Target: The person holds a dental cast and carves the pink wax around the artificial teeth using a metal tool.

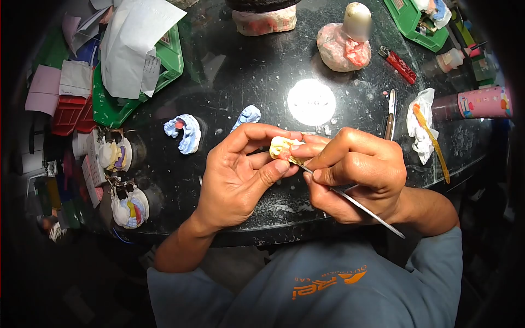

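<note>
My left hand [240, 175] is closed, thumb and fingers pinching a small yellowish dental piece [280, 146] with pink material on its near side. In my right hand [363, 175] is a slim metal dental carver [367, 209], gripped like a pen. Its tip end reaches the near right side of the piece, though my fingers partly hide the contact. Just beyond my left fingers lies a blue dental cast piece [247, 116], partly covered by that hand. A horseshoe-shaped blue dental cast [188, 138] rests farther left on the dark bench.
Two mounted dental models [130, 209] stand at left, below a green tray [174, 54] heaped with papers. To the right lie a knife [390, 115], a red lighter [398, 65] and crumpled tissue [421, 131] with an amber strip [435, 143]. A capped plaster lump [333, 48] stands behind.
</note>
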The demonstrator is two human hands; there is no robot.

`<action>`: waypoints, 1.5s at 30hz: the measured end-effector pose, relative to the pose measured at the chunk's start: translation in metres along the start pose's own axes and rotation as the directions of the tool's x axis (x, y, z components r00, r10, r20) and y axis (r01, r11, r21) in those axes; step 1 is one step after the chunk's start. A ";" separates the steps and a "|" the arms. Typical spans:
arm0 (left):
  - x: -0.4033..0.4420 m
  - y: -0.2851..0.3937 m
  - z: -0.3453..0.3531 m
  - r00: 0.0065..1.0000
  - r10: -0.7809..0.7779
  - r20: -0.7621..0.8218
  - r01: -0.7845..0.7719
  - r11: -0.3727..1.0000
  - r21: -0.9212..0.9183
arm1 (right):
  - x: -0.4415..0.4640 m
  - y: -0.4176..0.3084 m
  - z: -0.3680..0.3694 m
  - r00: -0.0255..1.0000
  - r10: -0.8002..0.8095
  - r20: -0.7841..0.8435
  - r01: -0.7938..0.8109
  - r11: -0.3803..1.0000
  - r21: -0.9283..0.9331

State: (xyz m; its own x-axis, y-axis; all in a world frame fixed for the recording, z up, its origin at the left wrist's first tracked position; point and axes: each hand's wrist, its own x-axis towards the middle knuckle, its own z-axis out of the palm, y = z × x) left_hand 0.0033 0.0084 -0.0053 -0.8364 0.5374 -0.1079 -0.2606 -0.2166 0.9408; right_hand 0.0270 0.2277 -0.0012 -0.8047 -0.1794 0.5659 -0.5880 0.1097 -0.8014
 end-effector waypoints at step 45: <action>-0.001 0.000 -0.001 1.000 0.023 0.006 -0.023 0.998 -0.061 | 0.002 0.000 0.002 1.000 -0.031 0.004 0.031 0.999 0.016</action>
State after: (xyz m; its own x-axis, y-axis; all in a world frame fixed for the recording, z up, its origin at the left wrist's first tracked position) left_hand 0.0034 0.0070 -0.0053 -0.8392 0.5373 -0.0843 -0.2707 -0.2783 0.9216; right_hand 0.0257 0.2258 -0.0009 -0.7858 -0.1863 0.5898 -0.6112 0.0881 -0.7866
